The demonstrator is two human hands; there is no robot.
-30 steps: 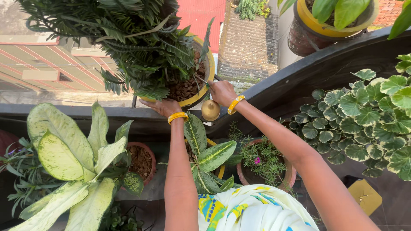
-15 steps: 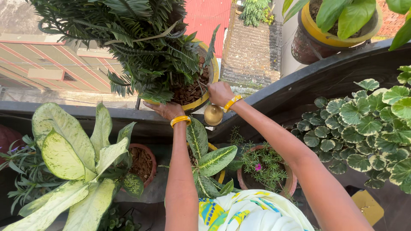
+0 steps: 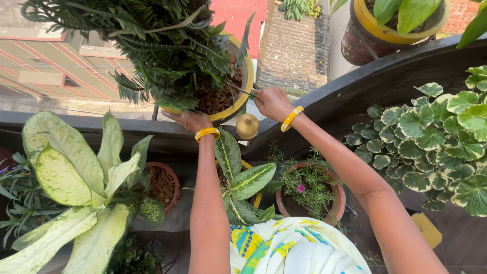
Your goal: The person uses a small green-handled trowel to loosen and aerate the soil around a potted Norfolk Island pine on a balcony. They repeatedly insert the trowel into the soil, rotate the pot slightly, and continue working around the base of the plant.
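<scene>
While left hand (image 3: 190, 121) cups yellow pot (image 3: 242, 96), right hand (image 3: 272, 103) grip clenched on green-handled tool (image 3: 242, 92).

We see bright, even daylight, soft shadows under the leaves, sharp focus throughout, and slight stretching at the edges.

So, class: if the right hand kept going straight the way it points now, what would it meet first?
Probably the soil in the yellow pot: the right hand aims a thin tool leftward over the rim, though depth is unclear.
</scene>
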